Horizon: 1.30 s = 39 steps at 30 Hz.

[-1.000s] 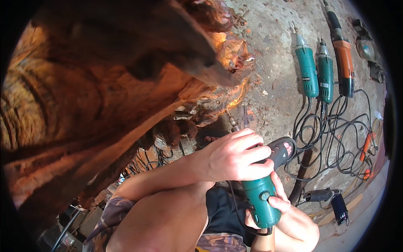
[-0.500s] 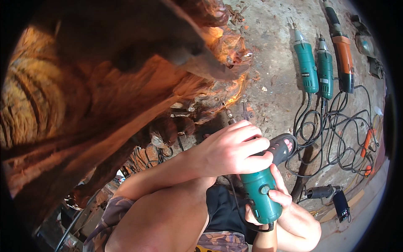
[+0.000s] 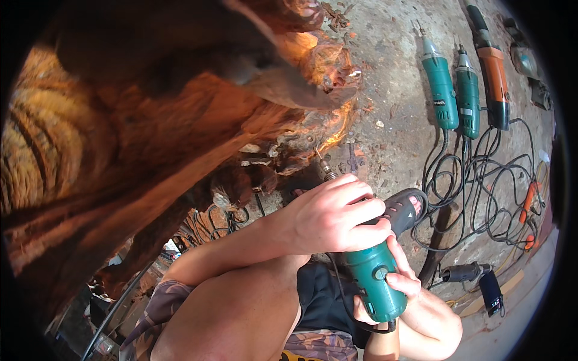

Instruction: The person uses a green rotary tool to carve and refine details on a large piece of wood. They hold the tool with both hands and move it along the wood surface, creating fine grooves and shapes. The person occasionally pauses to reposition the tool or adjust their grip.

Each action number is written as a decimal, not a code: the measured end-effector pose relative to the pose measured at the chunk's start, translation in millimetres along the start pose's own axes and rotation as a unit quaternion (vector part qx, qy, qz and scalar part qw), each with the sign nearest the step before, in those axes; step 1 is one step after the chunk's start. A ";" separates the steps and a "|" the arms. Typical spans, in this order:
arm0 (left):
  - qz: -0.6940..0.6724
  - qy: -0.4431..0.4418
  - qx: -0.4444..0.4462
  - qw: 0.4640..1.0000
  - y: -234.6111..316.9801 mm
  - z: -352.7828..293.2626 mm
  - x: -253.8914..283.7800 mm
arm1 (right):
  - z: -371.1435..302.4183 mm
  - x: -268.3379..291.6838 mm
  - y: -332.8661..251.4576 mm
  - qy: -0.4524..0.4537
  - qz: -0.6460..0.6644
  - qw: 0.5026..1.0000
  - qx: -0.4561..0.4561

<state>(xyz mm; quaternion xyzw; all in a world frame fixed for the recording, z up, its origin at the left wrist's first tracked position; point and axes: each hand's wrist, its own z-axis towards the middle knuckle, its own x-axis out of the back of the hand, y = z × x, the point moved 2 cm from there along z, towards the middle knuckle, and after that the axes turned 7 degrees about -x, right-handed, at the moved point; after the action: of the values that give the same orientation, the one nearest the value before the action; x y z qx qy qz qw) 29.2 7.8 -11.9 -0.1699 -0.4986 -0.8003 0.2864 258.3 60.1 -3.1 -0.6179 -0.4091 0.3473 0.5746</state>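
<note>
A green electric die grinder (image 3: 367, 268) is held in both my hands, its thin bit pointing up and to the left. My left hand (image 3: 343, 213) wraps round its front part, just behind the metal collet (image 3: 326, 167). Around the rear of the body, my right hand (image 3: 400, 283) has its thumb beside the round side cap. The bit's tip is at the edge of a large reddish-brown carved wood piece (image 3: 198, 126), by a bright, sunlit patch; whether it touches the wood I cannot tell.
On the concrete floor (image 3: 394, 78) at the right lie two more green die grinders (image 3: 441, 90) (image 3: 468, 99) and an orange power tool (image 3: 495, 81). Their black cords (image 3: 475, 180) tangle below. A dark phone (image 3: 491, 293) and a grey-black tool (image 3: 460, 273) lie nearer. My sandalled foot (image 3: 409, 207) is beside the grinder.
The grinder's bit has shifted slightly up and to the left along the wood's edge. Both hands keep the same hold.
</note>
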 end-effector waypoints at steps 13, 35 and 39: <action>-0.002 0.014 -0.001 1.000 -1.9 0.3 0.6 | -21.5 3.4 4.8 -0.021 0.040 0.991 -0.126; 0.016 -0.025 0.007 1.000 2.5 -5.7 2.8 | -1.5 -8.3 -5.8 0.035 -0.006 0.999 -0.005; 0.013 -0.023 0.005 1.000 1.4 -6.4 2.4 | -13.6 -10.4 -2.0 0.010 -0.005 0.998 -0.058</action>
<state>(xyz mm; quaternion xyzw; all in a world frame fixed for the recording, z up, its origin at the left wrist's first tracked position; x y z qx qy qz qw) 28.3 0.9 -12.5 -0.1935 -0.5066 -0.7899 0.2864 266.0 44.9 -0.2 -0.6519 -0.4257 0.3136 0.5436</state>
